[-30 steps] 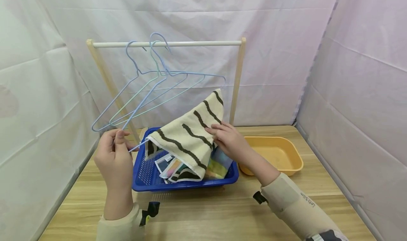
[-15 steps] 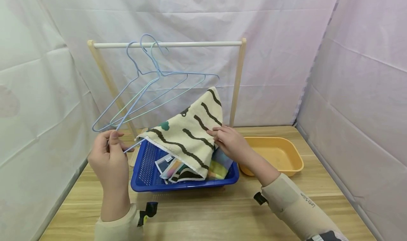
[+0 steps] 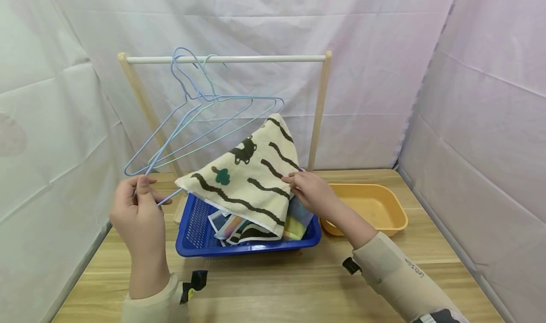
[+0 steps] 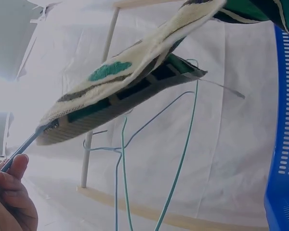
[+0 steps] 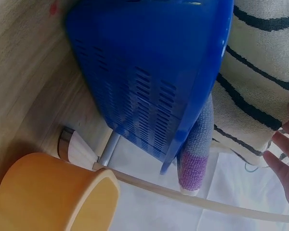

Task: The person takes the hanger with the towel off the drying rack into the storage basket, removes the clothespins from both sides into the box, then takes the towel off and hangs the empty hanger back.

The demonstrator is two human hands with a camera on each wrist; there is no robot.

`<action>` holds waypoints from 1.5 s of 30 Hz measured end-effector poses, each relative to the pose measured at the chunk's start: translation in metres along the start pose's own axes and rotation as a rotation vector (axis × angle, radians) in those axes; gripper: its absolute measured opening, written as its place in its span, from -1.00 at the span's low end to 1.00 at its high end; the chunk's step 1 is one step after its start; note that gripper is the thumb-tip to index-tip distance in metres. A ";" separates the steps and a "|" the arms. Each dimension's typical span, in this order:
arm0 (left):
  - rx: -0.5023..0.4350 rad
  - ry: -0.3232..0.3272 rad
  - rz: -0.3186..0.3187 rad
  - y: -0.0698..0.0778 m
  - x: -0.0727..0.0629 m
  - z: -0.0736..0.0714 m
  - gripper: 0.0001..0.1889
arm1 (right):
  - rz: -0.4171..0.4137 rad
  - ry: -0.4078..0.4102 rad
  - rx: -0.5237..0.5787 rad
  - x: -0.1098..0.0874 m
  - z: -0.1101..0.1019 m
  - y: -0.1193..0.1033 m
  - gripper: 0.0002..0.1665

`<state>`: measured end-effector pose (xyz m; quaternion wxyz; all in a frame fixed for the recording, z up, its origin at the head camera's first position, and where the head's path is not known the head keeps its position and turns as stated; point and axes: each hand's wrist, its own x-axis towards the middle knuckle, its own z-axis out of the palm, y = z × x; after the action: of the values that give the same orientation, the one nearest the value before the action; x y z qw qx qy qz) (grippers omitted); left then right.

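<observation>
A light blue wire hanger (image 3: 172, 138) is pinched at its lower left corner by my left hand (image 3: 138, 207), between thumb and fingers. Over its bottom bar drapes a cream towel (image 3: 239, 190) with wavy dark stripes, a green tree and a dark animal. The left wrist view shows that towel (image 4: 111, 86) folded around the bar, both layers hanging apart. My right hand (image 3: 313, 195) touches the towel's right side, its fingers (image 5: 282, 144) extended against the cloth. Below is a blue basket (image 3: 192, 228) holding several other towels; the draped towel's lower corner overlaps them in the head view.
Behind stands a wooden rack with a white rail (image 3: 273, 58); a blue hanger (image 3: 145, 145) and a mint green hanger (image 3: 209, 147) hang from it. A yellow basin (image 3: 371, 207) sits right of the basket. White cloth walls (image 3: 384, 100) enclose the wooden table (image 3: 273, 285).
My left hand has drawn the hanger leftward, and the towel has shifted left with it, turning its tree and animal pattern into view. My right hand has stayed nearly in place.
</observation>
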<state>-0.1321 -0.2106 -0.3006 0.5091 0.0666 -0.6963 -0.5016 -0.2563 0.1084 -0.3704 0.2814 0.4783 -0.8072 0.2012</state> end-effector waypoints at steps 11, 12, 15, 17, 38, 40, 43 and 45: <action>-0.007 0.035 -0.050 0.000 0.002 -0.003 -0.72 | 0.142 -0.089 -0.046 -0.004 0.000 0.001 -0.81; -0.013 0.036 -0.049 0.000 0.003 -0.003 -0.72 | 0.153 -0.103 -0.055 -0.005 0.000 0.001 -0.82; -0.039 0.038 -0.036 0.001 0.003 -0.003 -0.74 | 0.180 -0.148 -0.061 -0.005 0.000 0.001 -0.88; -0.046 0.039 -0.034 0.001 0.003 -0.003 -0.75 | 0.185 -0.166 -0.053 -0.005 0.000 0.001 -0.83; -0.030 -0.058 0.023 0.005 -0.002 0.011 -0.69 | 0.195 -0.117 -0.063 -0.008 -0.016 -0.009 -0.70; -0.018 -0.077 0.069 0.005 -0.002 0.014 -0.71 | 0.193 -0.101 -0.060 -0.009 -0.017 -0.010 -0.69; 0.005 -0.104 0.126 0.006 -0.001 0.018 -0.75 | 0.193 -0.076 -0.056 -0.011 -0.018 -0.010 -0.68; 0.024 -0.120 0.168 0.006 0.001 0.021 -0.76 | 0.192 -0.060 -0.062 -0.014 -0.019 -0.010 -0.67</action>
<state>-0.1462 -0.1950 -0.2956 0.5060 -0.0161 -0.7345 -0.4518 -0.2371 0.1241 -0.3643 0.2511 0.3956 -0.8632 0.1879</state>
